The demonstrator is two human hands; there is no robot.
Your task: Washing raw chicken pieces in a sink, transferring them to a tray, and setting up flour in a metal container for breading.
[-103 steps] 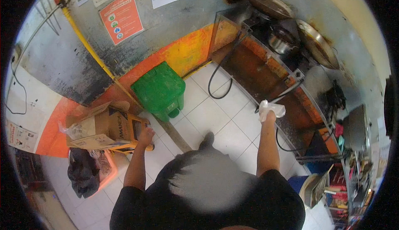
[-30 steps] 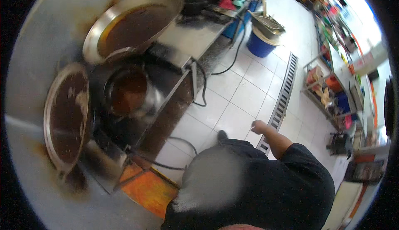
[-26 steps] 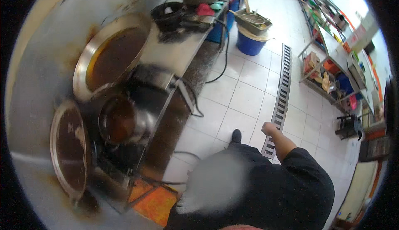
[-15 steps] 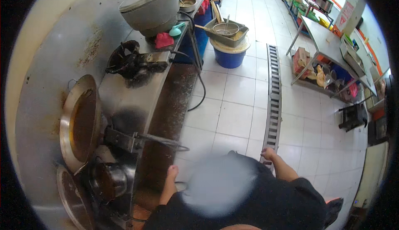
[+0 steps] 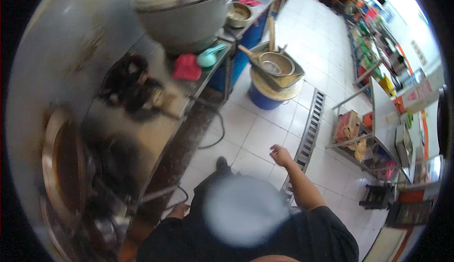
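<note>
My right hand (image 5: 281, 156) is out in front over the white tiled floor, its fingers loosely apart and nothing in them. It is nearest to the metal floor grate (image 5: 309, 134), without touching it. My left hand (image 5: 179, 210) hangs low beside the stove counter, close to a gas pipe (image 5: 158, 193); its fingers are smeared and partly hidden. Ahead on the counter stands a big lidded grey pot (image 5: 184, 18). By it lie a red cloth (image 5: 187, 67) and a turquoise ladle (image 5: 210, 56). A blackened burner (image 5: 130, 84) sits closer to me.
A blue bucket (image 5: 262, 95) on the floor ahead carries a grey tub (image 5: 293, 81) with a strainer (image 5: 274, 65). A wok (image 5: 66, 162) leans at the left wall. To the right are a steel table (image 5: 385, 110) and a black stool (image 5: 377, 196). A pale blur covers the lower middle.
I have moved forward along the counter, so the pot and bucket look nearer. My right hand has swung forward and its fingers have loosened. My left hand has dropped back.
</note>
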